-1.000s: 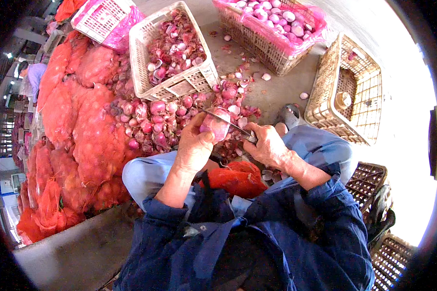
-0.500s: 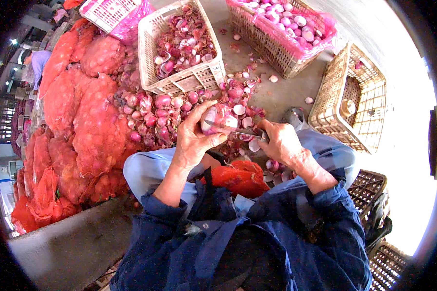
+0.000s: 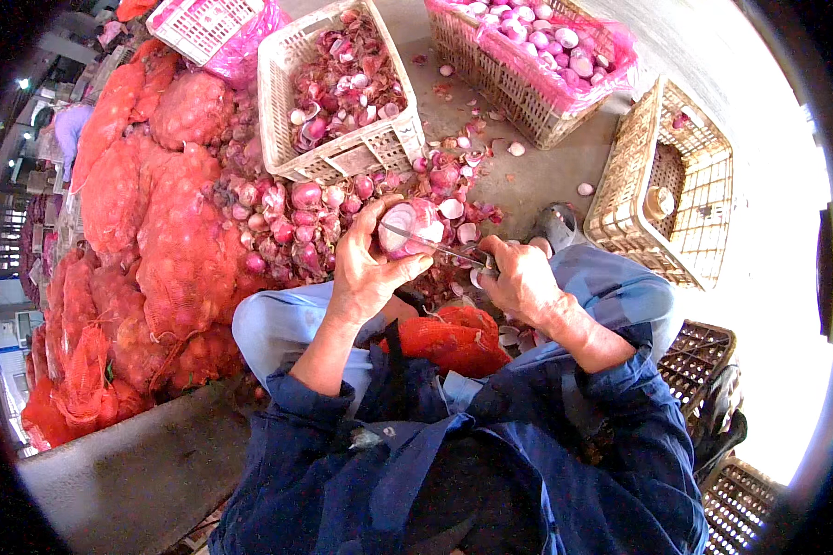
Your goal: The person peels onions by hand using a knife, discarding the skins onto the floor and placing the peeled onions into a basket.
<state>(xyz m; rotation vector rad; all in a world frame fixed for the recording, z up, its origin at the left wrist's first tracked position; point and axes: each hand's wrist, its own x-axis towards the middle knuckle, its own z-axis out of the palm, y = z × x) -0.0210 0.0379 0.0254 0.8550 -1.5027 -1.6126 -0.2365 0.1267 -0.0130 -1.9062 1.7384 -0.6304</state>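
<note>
My left hand [image 3: 366,268] grips a red onion [image 3: 412,227] with a cut white end, held above my knees. My right hand [image 3: 518,277] holds a small knife [image 3: 440,245] whose blade lies across the onion's top. A heap of loose red onions [image 3: 287,217] lies on the floor just beyond my left hand. An orange mesh sack [image 3: 449,338] rests in my lap between both arms.
A white crate [image 3: 342,157] of onion skins and trimmings stands ahead. A crate lined with pink plastic [image 3: 537,55] holds peeled onions at the far right. An almost empty wicker-coloured crate [image 3: 676,185] stands right. Filled orange mesh sacks [image 3: 139,231] pile up at left. Dark crates [image 3: 703,361] sit lower right.
The onion has turned in my left hand, showing its cut white end, and the knife blade now lies across it. Both hands stay close together.
</note>
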